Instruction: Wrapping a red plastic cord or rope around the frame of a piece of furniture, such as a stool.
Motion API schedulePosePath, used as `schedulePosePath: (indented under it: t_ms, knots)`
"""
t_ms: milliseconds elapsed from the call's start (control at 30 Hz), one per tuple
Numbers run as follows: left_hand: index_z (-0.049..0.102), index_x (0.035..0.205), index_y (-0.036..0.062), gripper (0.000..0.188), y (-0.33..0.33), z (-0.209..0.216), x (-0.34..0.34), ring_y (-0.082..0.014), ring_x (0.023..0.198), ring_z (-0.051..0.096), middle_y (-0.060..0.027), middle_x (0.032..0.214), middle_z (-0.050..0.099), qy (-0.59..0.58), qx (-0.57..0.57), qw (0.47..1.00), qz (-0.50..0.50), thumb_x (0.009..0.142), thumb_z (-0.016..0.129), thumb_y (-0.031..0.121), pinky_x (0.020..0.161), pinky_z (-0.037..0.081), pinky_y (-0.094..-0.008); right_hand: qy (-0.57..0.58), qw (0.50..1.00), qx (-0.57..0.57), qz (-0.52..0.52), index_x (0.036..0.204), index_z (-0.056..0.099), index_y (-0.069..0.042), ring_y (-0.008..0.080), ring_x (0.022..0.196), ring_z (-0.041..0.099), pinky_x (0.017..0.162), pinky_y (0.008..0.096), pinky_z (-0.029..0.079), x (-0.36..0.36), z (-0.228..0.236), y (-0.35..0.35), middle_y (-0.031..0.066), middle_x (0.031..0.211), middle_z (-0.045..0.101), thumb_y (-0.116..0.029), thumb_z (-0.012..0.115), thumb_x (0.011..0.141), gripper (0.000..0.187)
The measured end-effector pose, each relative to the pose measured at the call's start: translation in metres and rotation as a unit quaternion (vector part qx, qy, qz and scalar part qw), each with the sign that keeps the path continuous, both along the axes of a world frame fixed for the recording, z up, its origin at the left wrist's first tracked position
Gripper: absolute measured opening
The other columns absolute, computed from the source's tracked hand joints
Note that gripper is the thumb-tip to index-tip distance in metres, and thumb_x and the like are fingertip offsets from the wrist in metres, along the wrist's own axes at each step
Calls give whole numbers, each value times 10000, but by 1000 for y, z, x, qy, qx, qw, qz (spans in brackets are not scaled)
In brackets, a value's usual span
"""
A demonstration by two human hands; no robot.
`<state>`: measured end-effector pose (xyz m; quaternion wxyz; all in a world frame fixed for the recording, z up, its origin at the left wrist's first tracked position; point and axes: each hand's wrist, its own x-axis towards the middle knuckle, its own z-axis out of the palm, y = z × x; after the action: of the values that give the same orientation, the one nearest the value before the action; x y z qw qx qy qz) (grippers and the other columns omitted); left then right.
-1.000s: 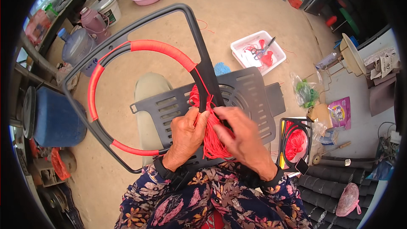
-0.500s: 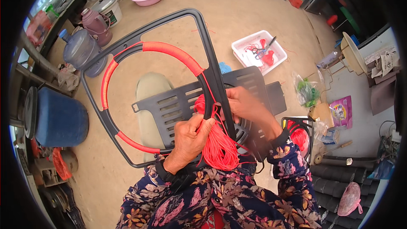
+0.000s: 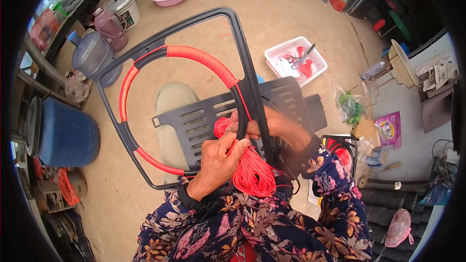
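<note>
Head view, the only one I've got: the black frame [image 3: 245, 53] stands tilted over my lap, w/ its inner ring [image 3: 241, 111] facing up at the cam & red cord wrapping [image 3: 201, 63] on parts of it. My L hand [image 3: 219, 160] is curled tight, thumb against fingers, round the ring's lower R stretch, just above the hank of red cord [image 3: 255, 172], which hangs loose toward my lap. My R hand [image 3: 280, 125] reaches past the frame's R bar, fingertips bent in by the ring near the L thumb; can't tell if they've got any cord, b/c the bar & ring hide most of the grip. Black slotted panel [image 3: 286, 97] lies beyond/below the hands; white tray [image 3: 326, 63] w/ scissors [image 3: 303, 57] sits on the floor, ahead & to the R. Handling, my guess: frame's light & fairly stiff, prob. plastic, so it'd swing if held at one spot; best hold is the bare black ring btwn wrapped parts. Cord looks soft, thin, poss. a bit slippery, quick to tangle; I'd take the hank at its gathered neck, not the loose loops.
</note>
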<state>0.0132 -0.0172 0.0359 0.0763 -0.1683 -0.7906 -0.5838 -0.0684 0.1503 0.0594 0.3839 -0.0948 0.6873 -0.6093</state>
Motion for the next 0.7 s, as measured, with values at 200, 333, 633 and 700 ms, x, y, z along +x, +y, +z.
schedulePosePath:
  t_ms: [200, 333, 633, 700]
  knots:
    - [489, 694, 33, 295, -1, 12, 1, -322, 433, 472, -151, 546, 433, 18, -21, 1000, -8, 888, 677, 152, 419, 357, -379, 128, 978, -77, -148, 819, 657, -39, 41, 600, 538, 489, 239, 440, -25, 11, -2, -42, 659, 589, -106, 713, 836, 89]
    - [478, 672, 30, 322, -2, -1, 3, -328, 437, 465, -160, 549, 422, 1, -15, 1000, -8, 885, 681, 160, 424, 352, -381, 168, 979, -56, -99, 941, 649, -31, 53, 605, 567, 494, 213, 456, -31, 7, -18, -26, 704, 612, -169, 703, 871, 163]
    - [346, 635, 40, 455, 4, -18, -7, -59, 533, 269, 10, 551, 264, -110, 36, 992, -47, 908, 682, 178, 442, 243, -294, 152, 885, -98, -428, 1060, 606, -35, 98, 581, 575, 490, 214, 456, -30, -1, 17, 37, 729, 624, -176, 580, 959, 175]
    - [345, 634, 37, 455, 5, -18, -8, -59, 533, 269, 6, 549, 266, -114, 28, 992, -47, 909, 680, 176, 442, 245, -295, 245, 883, -45, -398, 1012, 619, -33, 107, 598, 580, 510, 237, 459, -14, 23, 5, 40, 732, 621, -169, 586, 951, 152]
